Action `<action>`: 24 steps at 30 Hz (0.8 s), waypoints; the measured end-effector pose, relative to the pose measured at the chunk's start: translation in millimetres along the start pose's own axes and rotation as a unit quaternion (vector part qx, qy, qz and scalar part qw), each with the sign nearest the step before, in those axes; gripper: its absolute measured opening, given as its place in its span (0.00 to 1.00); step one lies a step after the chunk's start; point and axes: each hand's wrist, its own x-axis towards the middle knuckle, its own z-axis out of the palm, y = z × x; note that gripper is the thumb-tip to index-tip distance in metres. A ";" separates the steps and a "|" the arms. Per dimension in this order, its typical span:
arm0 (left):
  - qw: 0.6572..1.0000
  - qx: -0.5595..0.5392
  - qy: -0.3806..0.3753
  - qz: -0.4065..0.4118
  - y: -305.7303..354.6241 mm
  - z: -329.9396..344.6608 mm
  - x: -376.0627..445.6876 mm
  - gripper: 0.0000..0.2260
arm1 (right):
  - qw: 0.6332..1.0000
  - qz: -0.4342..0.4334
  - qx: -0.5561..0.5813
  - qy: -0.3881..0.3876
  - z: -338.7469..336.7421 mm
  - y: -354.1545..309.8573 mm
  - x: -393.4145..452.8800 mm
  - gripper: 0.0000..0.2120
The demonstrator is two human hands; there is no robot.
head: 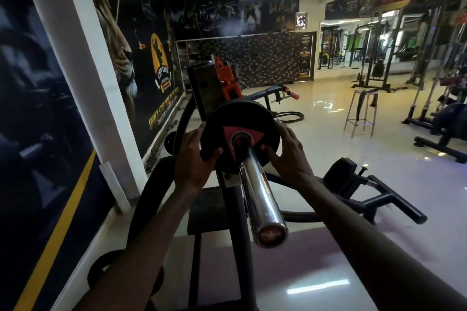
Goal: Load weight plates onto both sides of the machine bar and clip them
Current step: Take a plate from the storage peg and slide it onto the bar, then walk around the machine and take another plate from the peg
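Observation:
A black weight plate point(235, 118) with a red triangle mark sits threaded on the chrome bar sleeve point(260, 199), which points toward me. My left hand point(195, 156) grips the plate's left edge, thumb on its face. My right hand point(288, 153) holds the right edge, fingers spread on the face. The sleeve's end cap point(271, 235) is bare, with no clip visible on it. Behind the plate rises the machine's black and orange frame point(222, 81).
A wall with posters point(75, 108) runs close on the left. A black padded handle arm point(371, 192) juts out low on the right. A metal stool point(362, 113) and other gym machines point(442, 118) stand across the glossy floor. Dark plates point(101, 272) rest low at left.

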 end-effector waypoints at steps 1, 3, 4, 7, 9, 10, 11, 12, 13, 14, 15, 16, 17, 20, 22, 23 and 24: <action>1.000 0.000 0.007 -0.002 -0.4 -1.8 -10.2 0.31 | 1.000 0.014 -0.014 -0.005 -3.9 -0.5 -12.6 0.33; 1.000 -0.004 0.000 -0.017 -0.3 -3.9 -35.8 0.28 | 0.998 0.044 -0.030 -0.021 -14.0 -1.8 -40.1 0.31; 0.999 -0.008 -0.014 -0.033 0.9 -3.3 -51.9 0.26 | 0.997 0.060 -0.032 -0.033 -20.1 -1.9 -55.0 0.30; 0.995 -0.005 -0.060 -0.081 17.7 5.0 -108.7 0.23 | 0.993 0.086 -0.050 -0.059 -42.0 0.7 -104.9 0.28; 0.990 -0.006 -0.097 -0.101 38.8 14.3 -148.7 0.17 | 0.991 0.092 -0.062 -0.070 -59.0 6.0 -142.2 0.26; 0.988 -0.005 -0.110 -0.106 51.0 19.5 -167.8 0.16 | 0.990 0.099 -0.064 -0.076 -68.6 9.3 -161.0 0.25; 0.986 -0.007 -0.123 -0.108 61.5 27.1 -186.6 0.14 | 0.988 0.109 -0.065 -0.084 -80.1 13.0 -180.1 0.24; 0.984 -0.011 -0.139 -0.107 74.7 33.5 -205.3 0.13 | 0.987 0.120 -0.068 -0.089 -92.1 16.0 -198.8 0.24; 0.981 -0.020 -0.159 -0.107 87.0 41.5 -223.2 0.14 | 0.984 0.131 -0.072 -0.094 -105.6 18.6 -217.4 0.25; 0.977 -0.029 -0.179 -0.111 99.0 50.4 -240.7 0.14 | 0.982 0.142 -0.079 -0.096 -120.2 21.7 -235.4 0.26; 0.974 -0.037 -0.194 -0.111 112.2 60.1 -257.1 0.15 | 0.980 0.151 -0.086 -0.097 -135.3 24.8 -253.1 0.26; 0.971 -0.040 -0.207 -0.111 125.5 69.7 -272.6 0.16 | 0.978 0.161 -0.090 -0.098 -151.0 27.7 -270.6 0.26; 0.968 -0.043 -0.220 -0.108 140.5 79.7 -287.2 0.16 | 0.976 0.172 -0.094 -0.099 -167.8 30.3 -287.1 0.26; 0.960 -0.044 -0.261 -0.092 183.8 112.3 -320.7 0.18 | 0.967 0.201 -0.121 -0.096 -219.4 44.3 -331.7 0.27; 0.954 -0.041 -0.289 -0.074 209.3 138.0 -334.6 0.19 | 0.957 0.229 -0.147 -0.098 -251.9 58.6 -357.4 0.28; 0.949 -0.043 -0.304 -0.067 220.4 151.6 -339.9 0.20 | 0.952 0.245 -0.159 -0.097 -267.4 67.4 -369.1 0.28; 0.945 -0.043 -0.320 -0.058 230.4 166.7 -343.6 0.20 | 0.946 0.260 -0.171 -0.094 -282.4 77.5 -379.6 0.28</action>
